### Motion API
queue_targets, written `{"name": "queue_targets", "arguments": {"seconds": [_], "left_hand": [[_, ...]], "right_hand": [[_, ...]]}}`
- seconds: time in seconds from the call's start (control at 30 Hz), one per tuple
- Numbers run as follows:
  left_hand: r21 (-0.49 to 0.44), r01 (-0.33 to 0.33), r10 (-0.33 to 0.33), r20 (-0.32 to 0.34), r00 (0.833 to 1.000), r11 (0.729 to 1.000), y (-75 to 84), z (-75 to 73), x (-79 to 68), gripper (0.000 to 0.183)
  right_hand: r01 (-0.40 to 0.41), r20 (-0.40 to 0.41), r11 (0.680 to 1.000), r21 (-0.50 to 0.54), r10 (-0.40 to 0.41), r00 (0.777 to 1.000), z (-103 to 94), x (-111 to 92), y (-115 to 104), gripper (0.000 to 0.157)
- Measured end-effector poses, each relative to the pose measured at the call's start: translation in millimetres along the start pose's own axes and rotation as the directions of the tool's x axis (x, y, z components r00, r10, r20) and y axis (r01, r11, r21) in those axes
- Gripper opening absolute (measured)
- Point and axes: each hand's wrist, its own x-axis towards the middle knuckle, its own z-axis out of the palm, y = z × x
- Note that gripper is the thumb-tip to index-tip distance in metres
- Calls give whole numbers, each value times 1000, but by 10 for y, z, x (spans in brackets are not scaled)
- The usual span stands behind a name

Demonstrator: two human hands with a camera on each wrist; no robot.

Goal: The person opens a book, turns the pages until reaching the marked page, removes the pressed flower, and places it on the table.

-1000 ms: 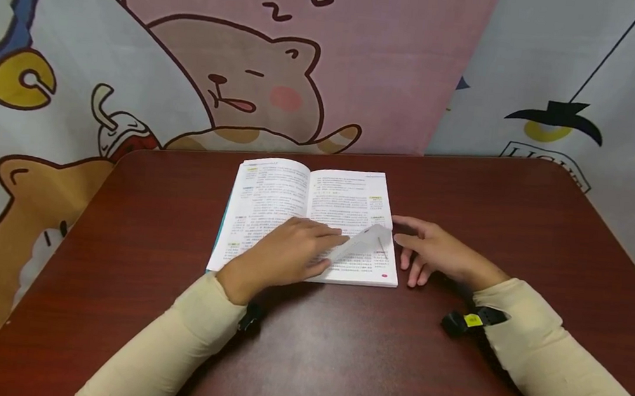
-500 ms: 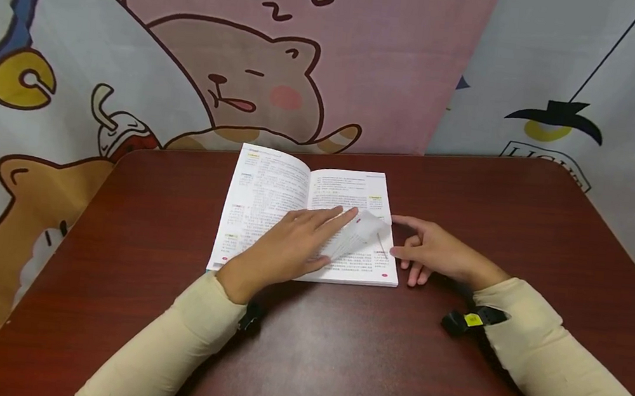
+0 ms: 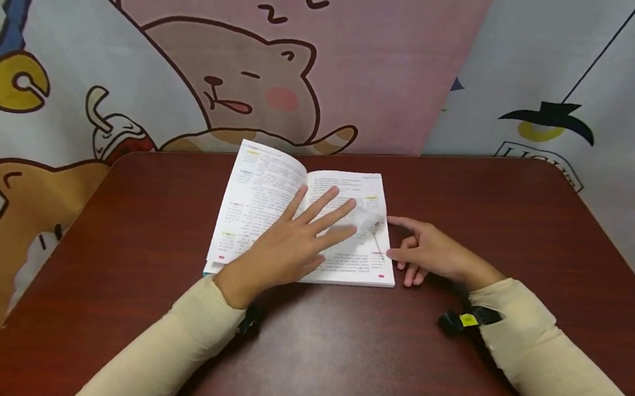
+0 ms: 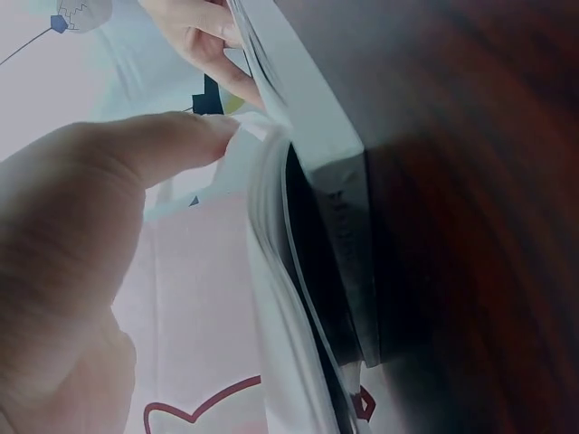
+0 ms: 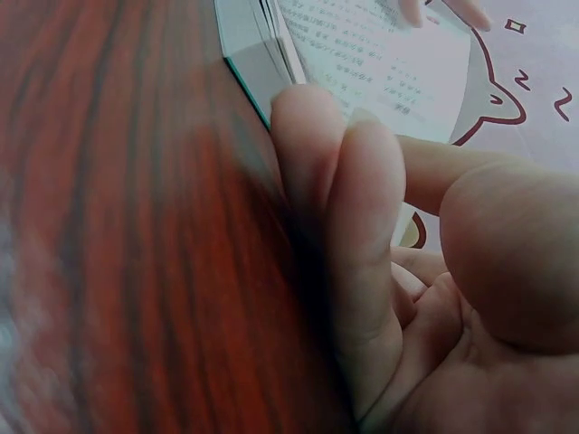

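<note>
An open book (image 3: 255,186) lies on the table, its left-hand pages bowed upward. On the right-hand side, a page's lower part is raised and folded over as a pale flap (image 3: 357,230). My left hand (image 3: 284,246) is over the lower middle of the book with its fingers spread, overlapping the flap. In the left wrist view the thumb (image 4: 181,145) reaches close to the curled paper. My right hand (image 3: 432,254) rests at the book's right edge. Its index fingertip and thumb touch along that edge, apart from each other, and the remaining fingers bend down to the tabletop.
The dark red-brown wooden table (image 3: 303,343) extends around the book. Behind it hangs a cartoon-printed cloth (image 3: 388,64). Both forearms, in cream sleeves (image 3: 544,347), come in from the near side, and a black wrist strap (image 3: 472,320) shows at the right.
My left fingers have spread and moved up over the page. The left-hand pages have risen and the flap has shifted. My right thumb has moved down along the book's edge.
</note>
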Motion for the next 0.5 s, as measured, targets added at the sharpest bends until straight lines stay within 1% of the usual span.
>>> {"name": "queue_targets", "arguments": {"seconds": [0.1,0.2,0.33,0.5], "left_hand": [[24,-6,6,0,1000,1000,0,10,-1,65],[38,-13,12,4,1000,999,2,20,-6,59],[38,-20,19,9,1000,999,3,40,-23,52],[27,-52,52,15,999,998,7,63,-13,39]], "right_hand": [[4,-2,1000,0,-4,1000,9,12,9,82],[5,-4,1000,-1,-5,1000,16,24,10,81],[5,6,1000,-6,-5,1000,20,39,12,81],[3,4,1000,-8,-3,1000,17,34,10,82]]}}
